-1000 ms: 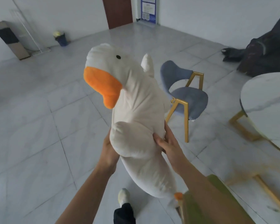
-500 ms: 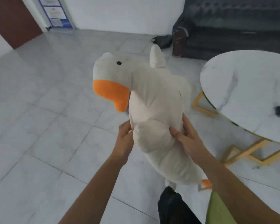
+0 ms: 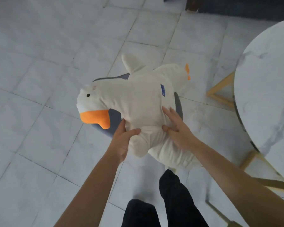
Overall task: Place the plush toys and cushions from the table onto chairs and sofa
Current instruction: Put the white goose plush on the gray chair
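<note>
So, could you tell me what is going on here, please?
A person holds a plush goose with both hands, the left hand and right hand gripping its lower body. The goose is over a grey chair, which it mostly hides; whether it rests on the seat is unclear. A marble table stands at the right.

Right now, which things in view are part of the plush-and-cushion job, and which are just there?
Part of the job:
- white goose plush, held by the left hand and right hand
- blue-grey chair beneath it
- dark sofa, top edge

Just there:
- round marble table
- tiled floor
</note>
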